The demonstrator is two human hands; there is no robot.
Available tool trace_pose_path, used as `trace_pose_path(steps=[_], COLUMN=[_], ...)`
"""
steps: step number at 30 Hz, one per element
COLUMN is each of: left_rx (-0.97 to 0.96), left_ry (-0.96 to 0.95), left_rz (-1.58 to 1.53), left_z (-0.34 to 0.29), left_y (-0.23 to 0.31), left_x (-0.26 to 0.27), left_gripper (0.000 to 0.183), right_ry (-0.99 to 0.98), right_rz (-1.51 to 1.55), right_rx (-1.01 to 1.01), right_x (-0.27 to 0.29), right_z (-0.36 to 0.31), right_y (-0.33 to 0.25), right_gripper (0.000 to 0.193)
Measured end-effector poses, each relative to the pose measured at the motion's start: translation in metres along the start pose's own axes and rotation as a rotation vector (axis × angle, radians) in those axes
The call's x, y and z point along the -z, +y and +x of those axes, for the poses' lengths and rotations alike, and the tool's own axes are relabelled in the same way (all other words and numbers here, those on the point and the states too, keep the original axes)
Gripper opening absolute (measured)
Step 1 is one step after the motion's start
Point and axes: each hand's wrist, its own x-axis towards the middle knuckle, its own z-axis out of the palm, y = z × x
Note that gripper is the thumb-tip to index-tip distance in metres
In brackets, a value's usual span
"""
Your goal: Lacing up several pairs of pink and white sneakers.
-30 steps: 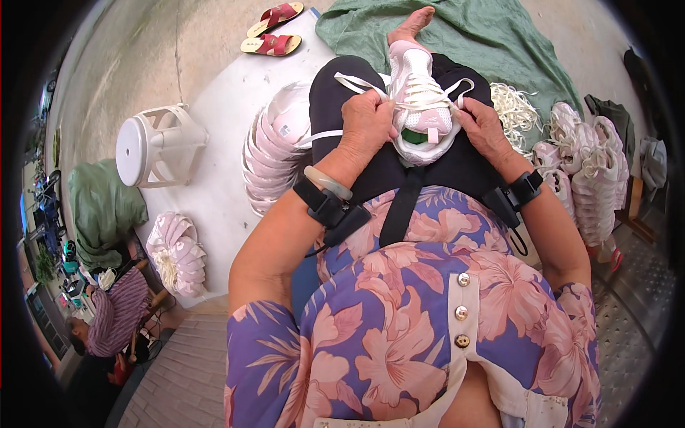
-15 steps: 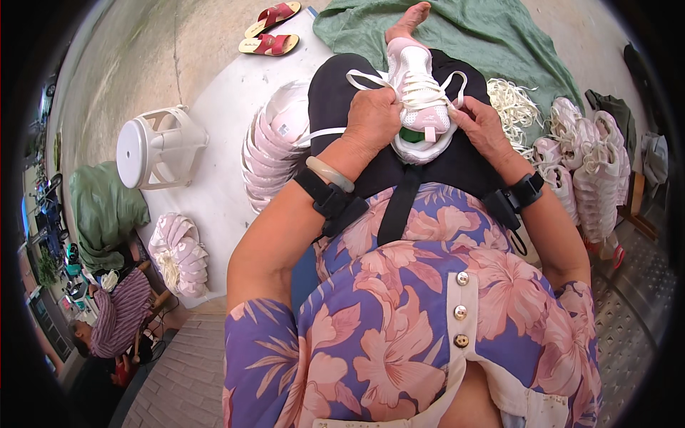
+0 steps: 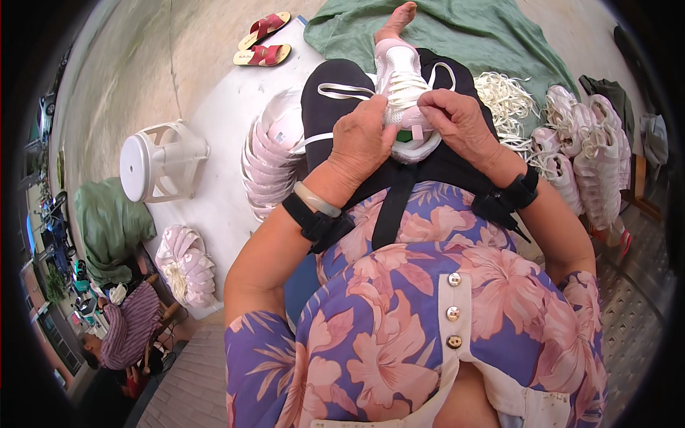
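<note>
A white and pale pink sneaker [image 3: 397,63] lies on my lap, its toe pointing away and its green-lined opening toward me. A white shoelace [image 3: 408,87] crosses its tongue in several rows. My left hand [image 3: 362,137] is closed on the sneaker's left edge beside the opening; a lace loop sticks out left of it over my thigh. Above the upper rows, the thumb and fingers of my right hand [image 3: 460,125] are pinched together on the shoelace, whose other loop rises at the right. The exact pinch point is partly hidden by the fingers.
Left of my legs are a curved row of pink shoe pieces [image 3: 260,160], a white stool [image 3: 160,162] and a shoe bundle [image 3: 185,265]. To the right lie a pile of loose laces [image 3: 505,103] and stacked sneakers [image 3: 589,153]. Red slippers [image 3: 262,55] and green cloth [image 3: 471,32] lie ahead.
My right hand has moved left and inward, from the sneaker's right edge to over the upper lace rows. My left hand has shifted slightly down and turned. The view has shifted a little.
</note>
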Motion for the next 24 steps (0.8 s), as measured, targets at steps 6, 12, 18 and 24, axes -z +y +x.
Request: trace_pose_path(steps=[6, 12, 18, 24], left_rx=[0.036, 0.043, 0.043, 0.093], left_ry=[-0.082, -0.158, -0.172, -0.153], left_rz=[0.152, 0.203, 0.168, 0.042], left_z=[0.003, 0.004, 0.008, 0.009], left_y=[-0.006, -0.007, -0.009, -0.016], left_x=[-0.001, 0.001, -0.002, -0.007], left_gripper=[0.021, 0.019, 0.02, 0.019], right_ry=[-0.198, -0.212, -0.153, -0.137], right_rz=[-0.348, -0.252, -0.161, -0.243], right_rx=[0.106, -0.097, -0.135, -0.102], right_x=[-0.03, -0.036, -0.041, -0.046], right_z=[0.011, 0.016, 0.011, 0.015], right_y=[0.001, 0.004, 0.01, 0.007], right_gripper=[0.012, 0.012, 0.013, 0.013])
